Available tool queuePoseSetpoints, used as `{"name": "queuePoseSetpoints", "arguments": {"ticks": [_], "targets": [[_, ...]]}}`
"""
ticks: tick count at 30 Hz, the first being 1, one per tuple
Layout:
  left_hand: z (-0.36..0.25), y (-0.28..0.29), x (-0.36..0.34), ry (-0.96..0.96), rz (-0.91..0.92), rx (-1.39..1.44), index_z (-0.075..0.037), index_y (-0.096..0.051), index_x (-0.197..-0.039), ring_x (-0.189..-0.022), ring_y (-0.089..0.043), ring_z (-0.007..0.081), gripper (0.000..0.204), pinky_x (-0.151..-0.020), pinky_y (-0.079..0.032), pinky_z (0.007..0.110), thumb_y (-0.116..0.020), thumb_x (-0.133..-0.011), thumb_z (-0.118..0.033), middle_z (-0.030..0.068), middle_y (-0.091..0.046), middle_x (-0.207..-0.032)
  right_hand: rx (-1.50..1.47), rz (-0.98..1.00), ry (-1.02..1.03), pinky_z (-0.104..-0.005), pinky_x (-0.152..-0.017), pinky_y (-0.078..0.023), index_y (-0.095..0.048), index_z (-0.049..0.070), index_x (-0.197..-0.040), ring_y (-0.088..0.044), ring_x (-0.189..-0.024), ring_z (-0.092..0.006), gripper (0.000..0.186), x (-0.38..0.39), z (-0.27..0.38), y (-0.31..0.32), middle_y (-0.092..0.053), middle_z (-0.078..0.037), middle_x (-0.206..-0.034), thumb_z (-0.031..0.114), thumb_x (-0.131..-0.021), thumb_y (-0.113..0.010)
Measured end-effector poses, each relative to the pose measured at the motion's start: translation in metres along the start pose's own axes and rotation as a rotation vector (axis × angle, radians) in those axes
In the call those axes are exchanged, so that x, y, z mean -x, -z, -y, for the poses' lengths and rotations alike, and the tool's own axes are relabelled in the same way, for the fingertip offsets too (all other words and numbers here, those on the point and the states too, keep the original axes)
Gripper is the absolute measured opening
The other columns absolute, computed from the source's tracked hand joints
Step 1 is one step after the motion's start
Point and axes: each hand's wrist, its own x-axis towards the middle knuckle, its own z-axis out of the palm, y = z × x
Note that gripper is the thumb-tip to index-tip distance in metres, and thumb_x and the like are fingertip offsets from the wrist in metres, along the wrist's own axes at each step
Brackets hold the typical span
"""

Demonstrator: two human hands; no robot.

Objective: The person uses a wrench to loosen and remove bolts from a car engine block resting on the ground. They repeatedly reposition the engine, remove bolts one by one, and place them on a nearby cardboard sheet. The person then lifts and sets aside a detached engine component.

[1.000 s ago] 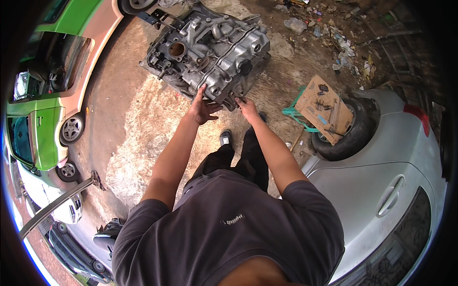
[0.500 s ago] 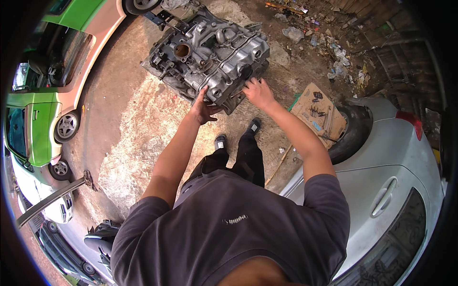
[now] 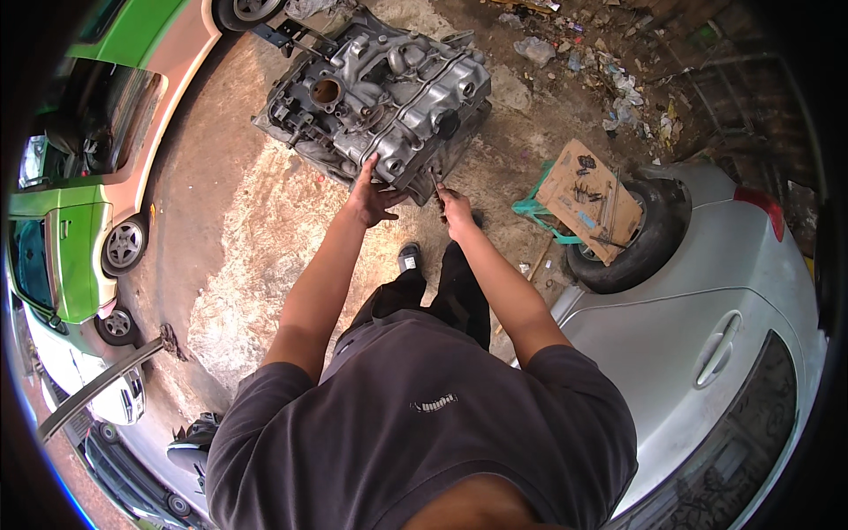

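A grey metal engine (image 3: 367,97) stands before me at the top of the view. My left hand (image 3: 369,199) rests against its near corner, thumb up along the ribbed cover (image 3: 415,119) and the other fingers spread below. At the engine's lower near side, my right hand (image 3: 455,210) is closed around a thin, dark tool (image 3: 435,181) that points up toward the engine. Its exact kind is hidden by the fingers and too small to tell. A round black cap (image 3: 448,122) sits on the cover's near side.
On my right, a board with small parts and tools (image 3: 590,199) lies on a green stool (image 3: 534,209) beside a tyre (image 3: 658,234) and a silver car (image 3: 680,309). Green vehicles (image 3: 79,238) stand left. Litter (image 3: 627,93) covers the ground at far right.
My right hand has come down and left along the engine's near side, with the tool now showing above it. The left hand stays at the corner. The view has shifted slightly.
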Motion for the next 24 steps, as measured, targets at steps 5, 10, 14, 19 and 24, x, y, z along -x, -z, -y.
{"name": "queuePoseSetpoints", "arguments": {"ticks": [5, 10, 14, 19, 24], "targets": [[0.000, 0.002, -0.002, -0.005, 0.007, -0.004, 0.009, -0.019, -0.147, -0.136, -0.039, 0.0344, 0.125, -0.111, -0.003, 0.068, -0.052, -0.070, -0.083, 0.0236, -0.036, -0.147, -0.106, 0.113, -0.057, -0.0319, -0.051, -0.037, -0.057, 0.013, -0.076, -0.044, -0.057, -0.0137, 0.033, 0.005, -0.008, -0.011, -0.048, 0.002, -0.067, 0.041, -0.092, -0.063], [0.000, 0.004, -0.003, -0.001, 0.009, -0.003, 0.009, -0.021, -0.146, -0.135, -0.040, 0.0349, 0.124, -0.110, -0.001, 0.069, -0.052, -0.069, -0.084, 0.0212, -0.039, -0.146, -0.196, 0.174, -0.104, -0.0329, -0.053, -0.039, -0.058, 0.013, -0.081, -0.048, -0.060, -0.0145, 0.034, 0.002, -0.017, -0.020, -0.052, 0.001, -0.069, 0.045, -0.093, -0.061], [0.000, 0.002, -0.002, -0.003, 0.005, -0.010, 0.007, -0.022, -0.147, -0.135, -0.039, 0.0356, 0.123, -0.110, -0.002, 0.069, -0.052, -0.070, -0.084, 0.0211, -0.040, -0.145, -0.213, 0.226, -0.096, -0.0328, -0.054, -0.040, -0.058, 0.013, -0.083, -0.053, -0.066, -0.0147, 0.037, 0.001, -0.026, -0.028, -0.056, 0.001, -0.072, 0.050, -0.092, -0.060], [0.000, -0.001, 0.001, -0.010, -0.013, -0.021, 0.006, -0.021, -0.147, -0.136, -0.038, 0.0365, 0.122, -0.110, -0.002, 0.069, -0.051, -0.070, -0.084, 0.0238, -0.039, -0.145, -0.036, 0.189, 0.041, -0.0296, -0.061, -0.042, -0.067, 0.010, -0.093, -0.053, -0.067, -0.0101, 0.043, -0.024, -0.037, -0.023, -0.061, 0.002, -0.075, 0.053, -0.089, -0.063], [-0.002, -0.002, 0.003, -0.004, -0.013, -0.018, 0.006, -0.020, -0.148, -0.136, -0.037, 0.0372, 0.121, -0.109, -0.002, 0.070, -0.051, -0.071, -0.083, 0.0253, -0.037, -0.146, 0.228, 0.250, 0.364, -0.0318, -0.075, -0.044, -0.067, 0.000, -0.106, -0.055, -0.077, -0.0176, 0.049, -0.063, -0.027, 0.004, -0.067, -0.005, -0.088, 0.046, -0.090, -0.065]]}}
